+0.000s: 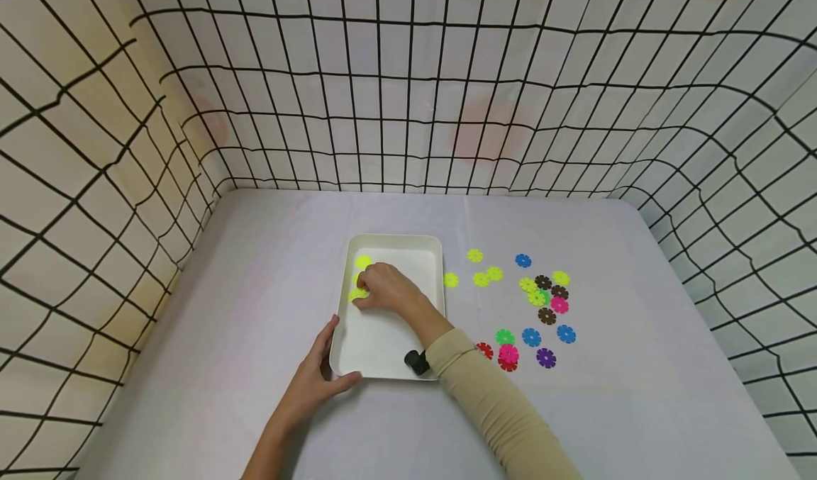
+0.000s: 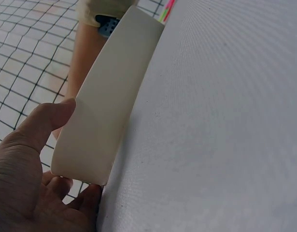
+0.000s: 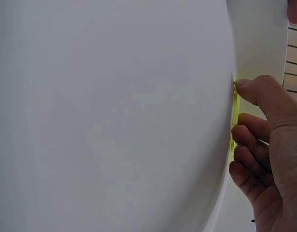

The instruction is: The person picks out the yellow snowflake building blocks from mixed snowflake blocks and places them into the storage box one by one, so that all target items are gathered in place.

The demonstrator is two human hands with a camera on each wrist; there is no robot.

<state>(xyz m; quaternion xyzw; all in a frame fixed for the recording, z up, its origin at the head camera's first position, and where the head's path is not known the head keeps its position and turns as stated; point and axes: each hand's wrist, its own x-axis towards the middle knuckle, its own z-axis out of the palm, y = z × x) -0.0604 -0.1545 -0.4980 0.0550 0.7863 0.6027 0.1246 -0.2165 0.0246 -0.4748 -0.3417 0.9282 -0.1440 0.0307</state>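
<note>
With curled fingers of the right hand (image 1: pixel 388 288), pinching a yellow disc (image 1: pixel 356 296), low against the left side inside the white tray (image 1: pixel 383 342). With the left hand (image 1: pixel 311 382), gripping this tray by its near left corner. Farther right, on the table (image 1: pixel 638 402), can see scattered coloured discs (image 1: pixel 531 337).

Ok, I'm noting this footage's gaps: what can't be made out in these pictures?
Head view: exact count of yellow discs in the tray, partly covered by the right hand.
Head view: part of one red disc, under a pink disc.
Left wrist view: the tray's inside, hidden by its wall.
Right wrist view: most of the left hand, cut off by the frame's edge.
</note>
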